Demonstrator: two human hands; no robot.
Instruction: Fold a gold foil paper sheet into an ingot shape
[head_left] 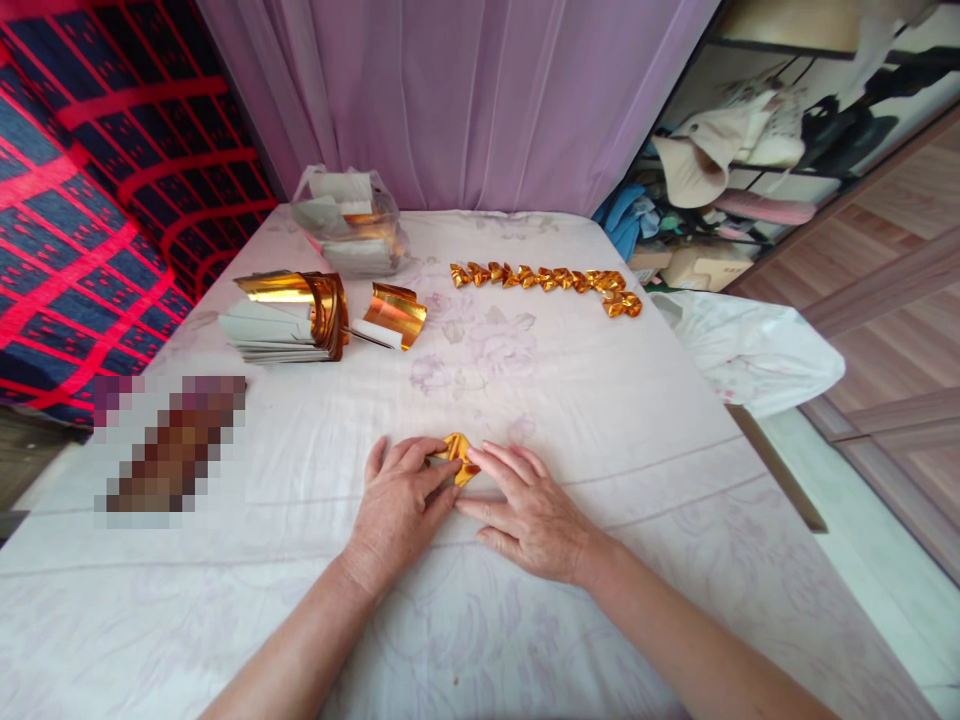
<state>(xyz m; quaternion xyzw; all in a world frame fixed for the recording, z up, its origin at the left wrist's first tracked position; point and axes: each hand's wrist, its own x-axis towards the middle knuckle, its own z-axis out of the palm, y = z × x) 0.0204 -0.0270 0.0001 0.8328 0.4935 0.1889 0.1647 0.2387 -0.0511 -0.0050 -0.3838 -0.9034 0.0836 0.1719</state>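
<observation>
Left hand [397, 500] and right hand [529, 510] flat, fingertips pinning small folded gold foil paper piece [457, 458] between them. Risk: uneven pressure skews the crease, foil springs open.

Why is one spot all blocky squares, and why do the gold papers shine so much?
In the head view, the blocky patch is pixelated on purpose, so nothing there can be made out; the gold paper stack glares under soft daylight; edges bend from the wide lens; both hands look sharp, pressing a folded gold piece.
</observation>
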